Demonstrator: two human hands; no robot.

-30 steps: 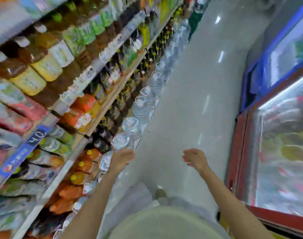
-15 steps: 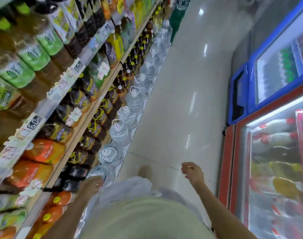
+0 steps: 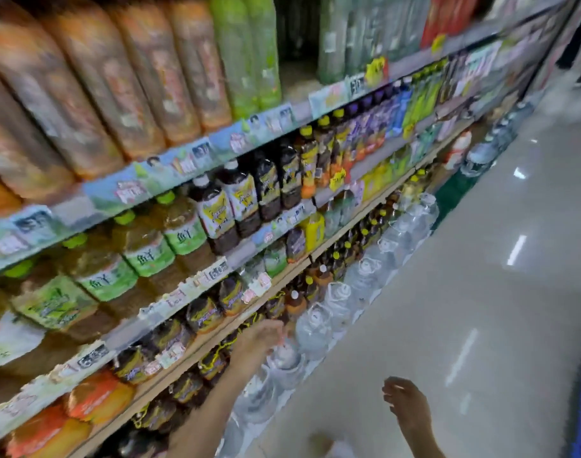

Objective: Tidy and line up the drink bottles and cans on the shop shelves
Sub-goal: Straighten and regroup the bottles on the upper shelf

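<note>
Head view: a jug (image 3: pixel 286 358) is reached by the left hand (image 3: pixel 257 338), grip unclear; the right hand (image 3: pixel 406 404) is held open, empty. Shelves (image 3: pixel 302 110) seem mostly untended.

The tiered shelving (image 3: pixel 302 109) runs along the left, paper price tags (image 3: pixel 216 273) stuck to its front edges. Tall orange-labelled bottles (image 3: pixel 84 77) and green bottles (image 3: pixel 246 51) stand on the top board. Below them are green-capped tea bottles (image 3: pixel 143 252) beside dark yellow-labelled bottles (image 3: pixel 239 200). Lower down sit orange drink bottles (image 3: pixel 94 398). A row of clear water jugs (image 3: pixel 338 297) lines the glossy pale floor (image 3: pixel 448 292) at the foot.
</note>
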